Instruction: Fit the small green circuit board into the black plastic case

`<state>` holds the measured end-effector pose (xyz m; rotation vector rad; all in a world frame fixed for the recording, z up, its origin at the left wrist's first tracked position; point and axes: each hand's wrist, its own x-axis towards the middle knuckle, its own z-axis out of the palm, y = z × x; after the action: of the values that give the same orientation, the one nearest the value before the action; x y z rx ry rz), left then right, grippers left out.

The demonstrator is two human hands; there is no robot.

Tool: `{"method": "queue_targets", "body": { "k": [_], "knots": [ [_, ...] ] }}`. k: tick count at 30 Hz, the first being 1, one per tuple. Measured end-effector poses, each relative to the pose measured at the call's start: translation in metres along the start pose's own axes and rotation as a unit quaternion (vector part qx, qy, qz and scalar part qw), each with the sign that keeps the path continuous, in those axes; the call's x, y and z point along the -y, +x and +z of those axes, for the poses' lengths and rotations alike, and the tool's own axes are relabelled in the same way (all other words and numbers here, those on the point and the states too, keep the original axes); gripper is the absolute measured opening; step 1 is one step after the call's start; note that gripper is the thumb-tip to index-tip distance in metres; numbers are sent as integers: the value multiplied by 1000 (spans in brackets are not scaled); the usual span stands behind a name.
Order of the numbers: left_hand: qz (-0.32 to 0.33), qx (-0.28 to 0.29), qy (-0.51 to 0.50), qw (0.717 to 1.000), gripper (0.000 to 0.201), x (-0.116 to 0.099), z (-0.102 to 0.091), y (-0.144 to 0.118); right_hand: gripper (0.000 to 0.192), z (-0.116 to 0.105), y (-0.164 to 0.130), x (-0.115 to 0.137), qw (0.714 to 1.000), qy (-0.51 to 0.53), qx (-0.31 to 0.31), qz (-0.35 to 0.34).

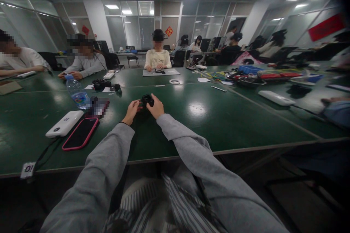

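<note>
Just above the green table, a small black boxy device (148, 99) with a dark, screen-like face is between my two hands. My right hand (156, 107) grips it from the right, thumb across its near side. On the left, my left hand (133, 110) has its curled fingers against the device's edge, partly hidden by it. A phone in a pink case (81, 133) lies to the left of my hands. Beside it rests a white power bank (65, 123) with a black cable.
A water bottle (77, 93) stands left, behind the power bank. Further back are black gear (100, 84) and a white ring (175, 81). Tangled cables and tools (246, 76) lie right, near another white power bank (276, 98). Several people sit around the table (218, 123).
</note>
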<state>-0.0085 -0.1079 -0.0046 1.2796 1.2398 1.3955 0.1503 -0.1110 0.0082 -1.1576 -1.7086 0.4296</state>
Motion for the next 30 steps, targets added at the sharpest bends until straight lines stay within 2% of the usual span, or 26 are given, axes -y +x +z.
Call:
{"method": "queue_targets", "body": {
  "k": [6, 10, 15, 18, 23, 26, 30],
  "knots": [
    [14, 15, 28, 999, 39, 5, -3, 2, 63, -6, 3, -3, 1000, 23, 3, -19],
    [22, 34, 50, 998, 43, 1, 0, -3, 56, -6, 5, -8, 999, 11, -28, -20],
    [58, 74, 152, 984, 30, 1, 0, -4, 51, -7, 6, -11, 999, -21, -40, -15],
    [122, 95, 249, 956, 32, 7, 0, -2, 47, -7, 5, -11, 998, -25, -43, -24],
    [236, 125, 416, 869, 39, 9, 0, -7, 43, -8, 2, -8, 998, -41, -27, -46],
    [255, 116, 494, 823, 38, 5, 0, -14, 39, -11, 2, -4, 995, -53, -19, -77],
    [246, 110, 536, 800, 38, 0, 0, -19, 35, -21, 6, 2, 995, -31, -60, -69]
  ]
}}
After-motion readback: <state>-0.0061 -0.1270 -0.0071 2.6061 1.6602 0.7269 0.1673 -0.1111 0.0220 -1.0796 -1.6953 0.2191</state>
